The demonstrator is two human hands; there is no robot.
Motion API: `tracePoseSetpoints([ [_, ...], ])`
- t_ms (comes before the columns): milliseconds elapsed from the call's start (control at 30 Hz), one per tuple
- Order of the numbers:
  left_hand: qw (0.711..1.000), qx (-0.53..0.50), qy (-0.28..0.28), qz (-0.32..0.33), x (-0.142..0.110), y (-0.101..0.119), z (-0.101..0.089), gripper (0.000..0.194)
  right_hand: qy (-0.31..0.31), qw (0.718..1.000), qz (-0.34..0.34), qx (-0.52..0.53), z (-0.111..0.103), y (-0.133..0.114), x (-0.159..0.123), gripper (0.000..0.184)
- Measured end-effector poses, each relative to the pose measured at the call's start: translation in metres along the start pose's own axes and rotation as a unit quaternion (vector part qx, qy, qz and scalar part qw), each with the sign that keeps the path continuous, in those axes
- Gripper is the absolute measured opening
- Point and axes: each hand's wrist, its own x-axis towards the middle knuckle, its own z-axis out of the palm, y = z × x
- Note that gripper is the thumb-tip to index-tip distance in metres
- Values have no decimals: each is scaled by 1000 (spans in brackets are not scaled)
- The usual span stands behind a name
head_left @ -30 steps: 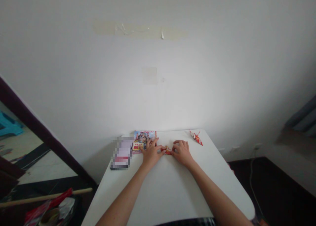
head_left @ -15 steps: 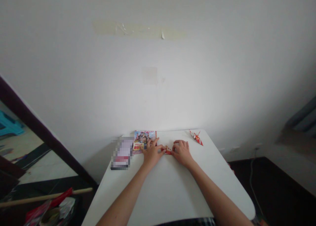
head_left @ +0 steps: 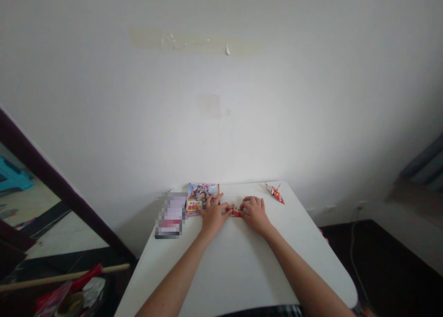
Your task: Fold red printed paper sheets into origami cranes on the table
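Between my hands lies a small red-and-white piece of folded paper (head_left: 236, 213) on the white table (head_left: 235, 261). My left hand (head_left: 214, 215) pinches its left end with thumb and forefinger, while the other fingers spread over a printed leaflet (head_left: 195, 194). At the paper's right end, my right hand (head_left: 254, 212) grips with curled fingers. The fingers partly cover the paper, so its full shape is hidden. A red-and-white paper crane (head_left: 275, 193) rests beyond my right hand, near the table's back right corner.
A phone (head_left: 171, 214), its screen blurred out, lies at the table's left edge beside the leaflet. The wall (head_left: 221, 141) meets the table's back edge. Left of the table, on the floor, is a bin (head_left: 79, 298) of rubbish with a wooden stick (head_left: 69, 276) across it.
The fingers of my right hand have shifted slightly on the folded paper, and a bit more of its red front edge shows. The crane, leaflet and phone stay put.
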Motion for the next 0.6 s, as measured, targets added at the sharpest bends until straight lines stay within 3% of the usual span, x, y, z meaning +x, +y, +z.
tracePoseSetpoints([
  [433,1000,2,4,0,-1,2,-2,13,22,999,19,-28,-6,-13,-3,25],
  [600,1000,9,4,0,-1,2,-1,14,5,999,10,-35,-7,-15,-2,25],
])
